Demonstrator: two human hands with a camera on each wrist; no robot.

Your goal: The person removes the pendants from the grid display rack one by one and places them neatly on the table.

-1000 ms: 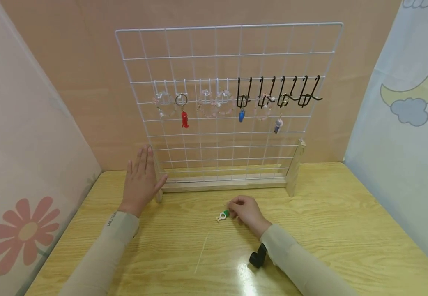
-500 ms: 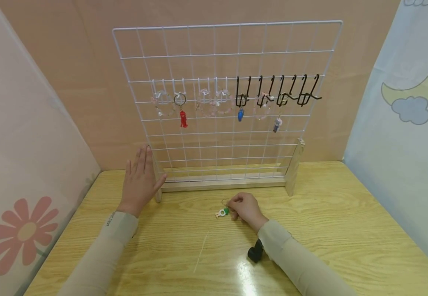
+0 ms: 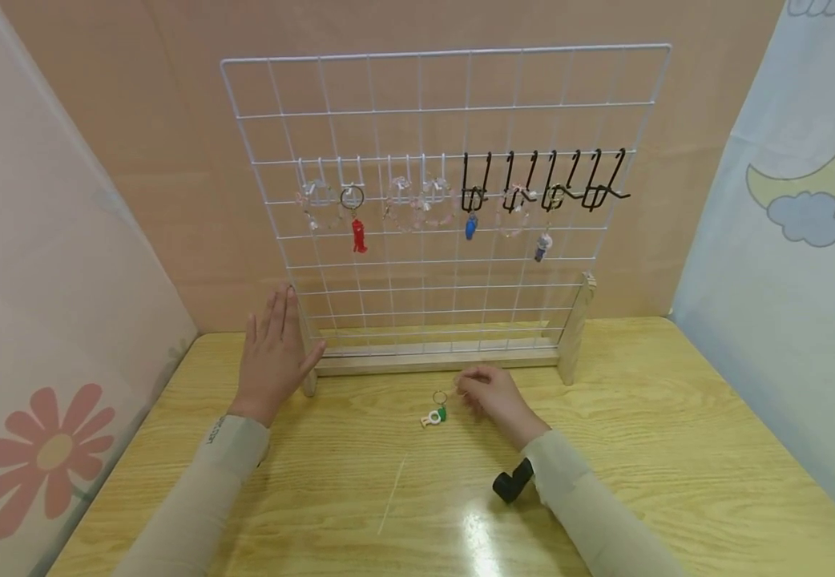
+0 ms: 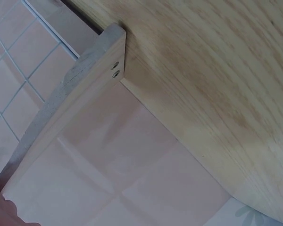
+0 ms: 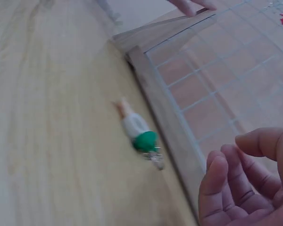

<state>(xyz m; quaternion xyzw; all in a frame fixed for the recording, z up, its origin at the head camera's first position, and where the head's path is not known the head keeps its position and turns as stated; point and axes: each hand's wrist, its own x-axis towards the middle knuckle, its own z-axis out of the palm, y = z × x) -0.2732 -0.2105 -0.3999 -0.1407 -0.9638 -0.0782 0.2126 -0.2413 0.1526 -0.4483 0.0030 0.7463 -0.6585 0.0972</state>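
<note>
A keychain [image 3: 434,417] with a green-and-white figure and a metal ring lies on the wooden table [image 3: 338,489], in front of the rack's wooden base bar [image 3: 439,362]. To its right is my right hand [image 3: 495,395], fingers loosely bent and holding nothing. The right wrist view shows the same keychain [image 5: 145,141] apart from the hand [image 5: 247,181], with a gap between thumb and fingertips. My left hand [image 3: 271,361] rests with straight fingers against the rack's left wooden leg [image 3: 305,332]. Only part of that hand [image 4: 4,209] shows in the left wrist view.
On the white wire grid hang a red keychain [image 3: 359,236], a blue keychain [image 3: 471,227], a grey-purple figure keychain [image 3: 543,247] and several beaded bracelets, on white and black hooks. A black strap-like piece [image 3: 513,483] sits at the right cuff. Fabric walls flank the table.
My right hand has let go of the keychain and moved right and slightly away from me. The keychain now lies with its ring toward the rack. The left hand has stayed in place.
</note>
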